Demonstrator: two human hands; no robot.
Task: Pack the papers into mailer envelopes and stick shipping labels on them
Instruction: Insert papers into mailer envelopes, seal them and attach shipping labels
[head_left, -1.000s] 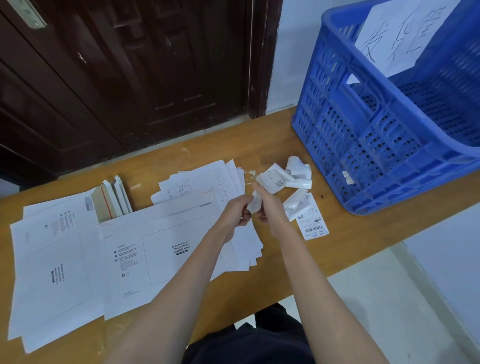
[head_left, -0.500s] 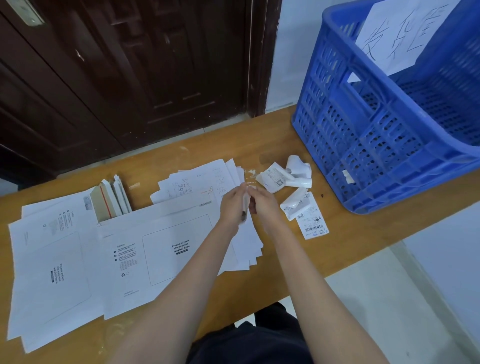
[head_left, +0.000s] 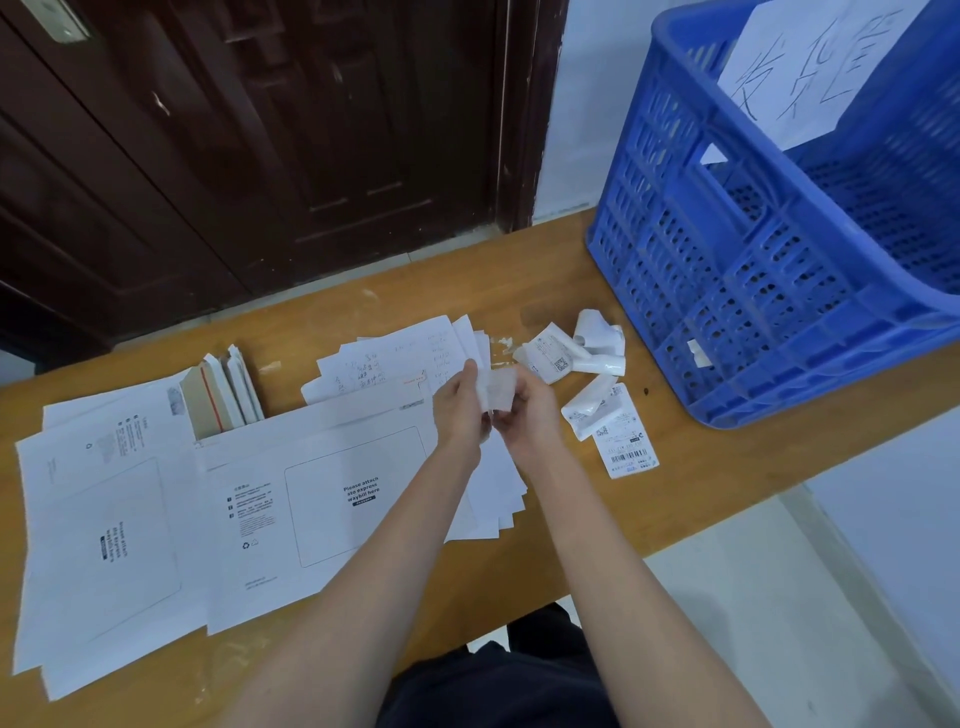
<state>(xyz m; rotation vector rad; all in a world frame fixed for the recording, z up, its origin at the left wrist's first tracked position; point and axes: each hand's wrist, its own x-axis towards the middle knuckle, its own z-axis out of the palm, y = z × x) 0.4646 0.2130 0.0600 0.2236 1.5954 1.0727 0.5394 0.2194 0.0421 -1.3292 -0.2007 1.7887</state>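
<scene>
Both hands pinch one small white shipping label (head_left: 497, 391), left hand (head_left: 460, 410) at its left edge, right hand (head_left: 530, 415) at the right, above the white cardboard mailer envelope (head_left: 311, 499) on the wooden table (head_left: 727, 457). It looks featherlight, floppy and probably sticky-backed, so hold by the corners. More curled labels (head_left: 587, 353) lie just right, beside the blue plastic crate (head_left: 753, 249).

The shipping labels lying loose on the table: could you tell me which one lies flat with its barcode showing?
The flat label nearest the table's front edge, right of the right hand; the others beyond it are curled.

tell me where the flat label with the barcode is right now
In the head view the flat barcode label lies on the wooden table, right of the right hand, below the curled labels and in front of the blue crate.
</scene>
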